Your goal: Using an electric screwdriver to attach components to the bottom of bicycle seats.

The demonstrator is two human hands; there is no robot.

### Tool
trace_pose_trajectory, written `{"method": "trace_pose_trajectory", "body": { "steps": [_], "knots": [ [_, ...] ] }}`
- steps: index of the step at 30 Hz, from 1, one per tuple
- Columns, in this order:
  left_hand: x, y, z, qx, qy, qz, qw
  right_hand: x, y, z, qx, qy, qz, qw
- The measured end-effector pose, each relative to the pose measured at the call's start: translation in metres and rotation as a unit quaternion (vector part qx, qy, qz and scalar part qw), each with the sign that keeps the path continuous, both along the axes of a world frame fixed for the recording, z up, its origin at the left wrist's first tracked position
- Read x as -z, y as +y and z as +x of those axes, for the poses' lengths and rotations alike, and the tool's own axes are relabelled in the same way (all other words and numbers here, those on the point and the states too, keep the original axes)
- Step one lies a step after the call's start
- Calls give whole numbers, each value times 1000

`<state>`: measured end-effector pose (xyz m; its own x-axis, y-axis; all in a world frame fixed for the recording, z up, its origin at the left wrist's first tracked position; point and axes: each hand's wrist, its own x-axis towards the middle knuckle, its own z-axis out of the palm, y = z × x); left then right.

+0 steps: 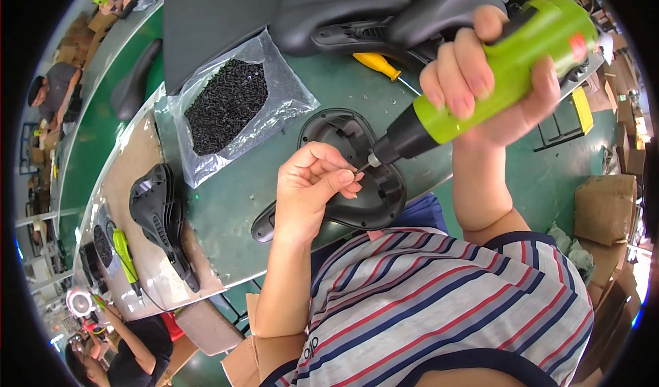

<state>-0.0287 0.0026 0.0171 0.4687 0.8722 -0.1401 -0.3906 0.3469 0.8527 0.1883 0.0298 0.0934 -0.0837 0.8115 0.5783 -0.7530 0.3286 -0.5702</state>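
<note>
My right hand [473, 78] grips a lime-green electric screwdriver [549, 33] with a black nose, tilted down to the left. Its thin bit reaches the fingertips of my left hand [312, 181], which are pinched together. Whatever sits between those fingers is too small and covered to make out. Below both hands a black bicycle saddle [381, 195] lies underside up on the green tabletop, its hollow shell facing me. Part of it is hidden by my left hand. Beyond my left hand lies a clear plastic bag [292, 102] with a heap of small black screws [226, 105].
Several black saddles [343, 13] are piled at the far edge, near a yellow-handled screwdriver [376, 63]. Another saddle [158, 208] and a second green electric screwdriver [123, 253] lie at left. Co-workers [141, 346] sit leftward; cardboard boxes [604, 208] stand at right.
</note>
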Motion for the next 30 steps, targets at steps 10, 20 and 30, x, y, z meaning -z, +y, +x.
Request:
{"method": "trace_pose_trajectory", "body": {
  "steps": [10,20,30],
  "knots": [
    [13,-3,13,-119,156,47,979,1,6,1,-38,-119,81,989],
    [20,-10,28,-3,156,40,987,19,37,-23,111,-235,4,966],
    [21,-9,23,7,160,23,987,33,42,-28,63,-219,3,974]
  ]
}}
